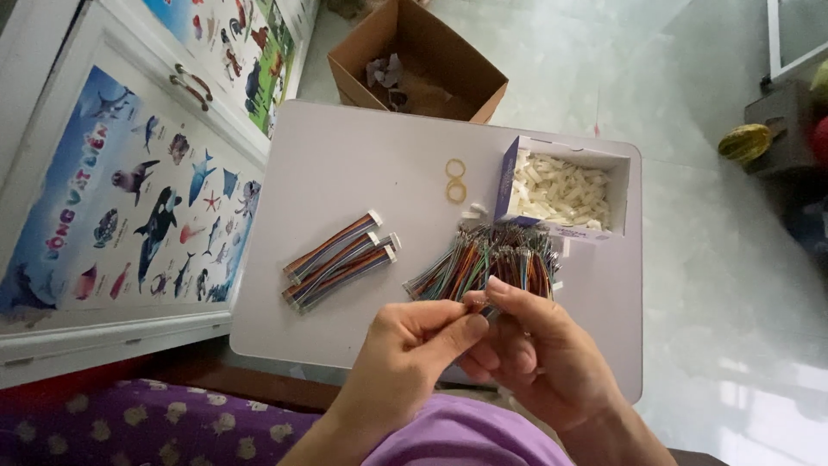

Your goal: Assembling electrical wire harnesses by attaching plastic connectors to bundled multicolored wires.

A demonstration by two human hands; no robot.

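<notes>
My left hand (412, 354) and my right hand (542, 349) meet at the near edge of a small pale table (345, 164). Their fingertips pinch thin coloured wires together, and what else they hold is too small to tell. Just beyond my fingers lies a loose heap of multicoloured wires (487, 259). To the left of it rest three finished ribbon-like wire bundles (339, 259) with white connectors at their far ends. A small open box (565, 190) filled with white plastic connector housings stands at the table's far right.
Two yellow rubber bands (455, 179) lie beside the connector box. An open cardboard box (418, 60) sits on the floor beyond the table. A white cabinet (121, 173) covered with sea-animal posters stands to the left. Purple patterned fabric (155, 427) is at the bottom left.
</notes>
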